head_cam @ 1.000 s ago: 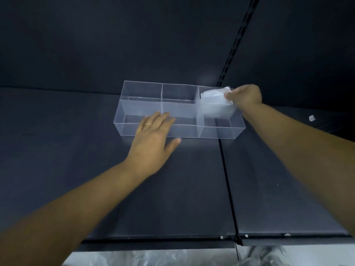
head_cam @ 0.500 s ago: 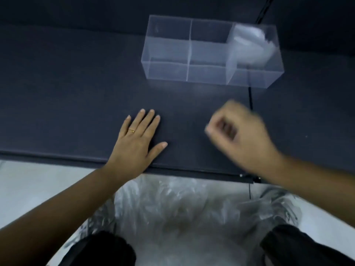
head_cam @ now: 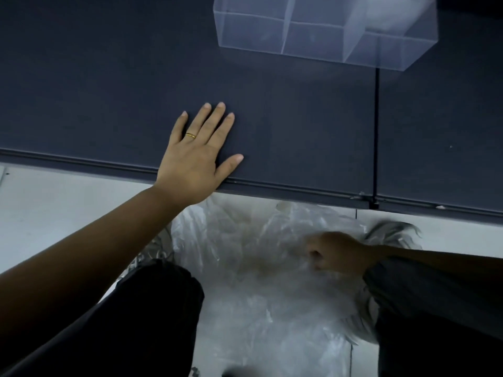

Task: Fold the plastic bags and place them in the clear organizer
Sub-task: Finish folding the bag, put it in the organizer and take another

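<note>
The clear organizer (head_cam: 313, 39) stands at the top of the head view on the dark table, cut off by the frame's upper edge. A folded plastic bag (head_cam: 392, 14) lies in its right compartment. My left hand (head_cam: 196, 156) rests flat on the table near its front edge, fingers straight. A heap of loose clear plastic bags (head_cam: 258, 281) lies on the floor below the table, between my legs. My right hand (head_cam: 334, 254) is down in that heap with its fingers curled into the plastic; blur hides how much it holds.
The dark table (head_cam: 109, 91) has a seam (head_cam: 377, 131) running front to back on the right. Its front edge (head_cam: 285, 186) crosses the view above the pale floor (head_cam: 54, 213). My dark trouser legs (head_cam: 152, 317) flank the heap.
My right hand left the folded bag in the organizer's right compartment, drew back over the table and dropped into the heap on the floor. The view tilted down; my left hand slid toward the table's edge.
</note>
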{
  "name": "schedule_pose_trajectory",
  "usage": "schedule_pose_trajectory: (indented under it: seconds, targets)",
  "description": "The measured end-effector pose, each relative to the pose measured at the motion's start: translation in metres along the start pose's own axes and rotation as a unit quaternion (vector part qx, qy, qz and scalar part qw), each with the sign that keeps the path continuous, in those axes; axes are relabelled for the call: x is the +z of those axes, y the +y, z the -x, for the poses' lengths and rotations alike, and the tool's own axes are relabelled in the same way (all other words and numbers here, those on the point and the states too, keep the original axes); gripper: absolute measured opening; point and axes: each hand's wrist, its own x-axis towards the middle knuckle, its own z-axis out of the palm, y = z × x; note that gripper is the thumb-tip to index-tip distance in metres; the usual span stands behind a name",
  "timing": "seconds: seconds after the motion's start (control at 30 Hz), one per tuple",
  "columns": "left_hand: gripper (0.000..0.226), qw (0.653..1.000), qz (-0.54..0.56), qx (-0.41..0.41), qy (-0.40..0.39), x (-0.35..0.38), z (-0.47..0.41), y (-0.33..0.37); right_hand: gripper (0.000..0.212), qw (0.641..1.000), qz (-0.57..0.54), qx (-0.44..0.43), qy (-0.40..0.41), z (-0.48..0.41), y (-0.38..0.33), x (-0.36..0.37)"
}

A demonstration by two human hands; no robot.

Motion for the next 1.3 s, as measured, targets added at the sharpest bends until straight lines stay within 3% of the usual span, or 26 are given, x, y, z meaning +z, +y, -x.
schedule_pose_trajectory:
  seconds: [0.1,0.2,0.3,0.33,0.4,0.47,0.53,0.57,0.67,0.83,0.9,0.97,1.03,1.1,1.17,1.23,1.3]
  targets:
    - [0.072,1.000,-0.004,-0.005,-0.010,-0.001,0.000,0.000,0.020,0.995,-0.089,-0.013,0.042,0.010,-0.001,-0.017]
    - [0.072,1.000,0.006,-0.013,-0.022,-0.008,0.001,0.004,0.027,0.973,-0.154,-0.083,0.151,0.031,-0.012,-0.049]
    - [0.069,0.982,0.174,-0.046,-0.048,-0.025,-0.005,0.014,0.031,0.916,-0.248,-0.136,0.285,0.059,-0.022,-0.090]
    - [0.066,0.953,0.286,-0.056,-0.078,-0.035,-0.008,0.019,0.026,0.895,-0.273,-0.141,0.322,0.067,-0.023,-0.104]
    - [0.067,0.835,0.519,-0.049,-0.176,-0.059,-0.011,0.030,0.022,0.859,-0.306,-0.143,0.385,0.075,-0.018,-0.128]
    - [0.067,0.734,0.636,-0.007,-0.239,-0.077,-0.014,0.039,0.035,0.825,-0.360,-0.123,0.418,0.074,-0.008,-0.147]
    - [0.063,0.683,0.683,0.026,-0.257,-0.087,-0.020,0.041,0.041,0.779,-0.445,-0.088,0.433,0.067,0.002,-0.161]
    - [0.063,0.679,0.687,0.019,-0.258,-0.088,-0.025,0.041,0.040,0.753,-0.489,-0.070,0.435,0.063,0.007,-0.166]
    - [0.046,0.716,0.662,-0.079,-0.207,-0.085,-0.038,0.042,0.036,0.691,-0.586,-0.031,0.421,0.049,0.021,-0.171]
    - [0.011,0.726,0.647,-0.230,-0.023,-0.077,-0.048,0.037,0.028,0.667,-0.586,-0.019,0.460,0.052,0.047,-0.173]
    - [0.025,0.753,0.622,-0.195,0.083,-0.087,-0.051,0.032,0.017,0.647,-0.584,-0.050,0.487,0.066,0.059,-0.180]
    - [0.040,0.810,0.549,-0.105,0.177,-0.101,-0.049,0.027,0.006,0.645,-0.563,-0.112,0.505,0.084,0.071,-0.188]
    - [0.038,0.877,0.425,-0.006,0.224,-0.112,-0.045,0.026,0.006,0.695,-0.499,-0.166,0.489,0.103,0.082,-0.193]
    - [0.027,0.930,0.292,0.076,0.208,-0.112,-0.040,0.028,0.011,0.786,-0.392,-0.165,0.449,0.115,0.092,-0.191]
    - [0.028,0.958,0.231,0.126,0.117,-0.099,-0.035,0.031,0.013,0.862,-0.309,-0.118,0.384,0.115,0.100,-0.180]
    - [0.038,0.967,0.205,0.146,-0.038,-0.086,-0.029,0.035,0.020,0.905,-0.312,-0.075,0.279,0.109,0.106,-0.166]
    - [0.048,0.955,0.201,0.147,-0.162,-0.079,-0.025,0.030,0.035,0.930,-0.320,-0.035,0.176,0.106,0.108,-0.158]
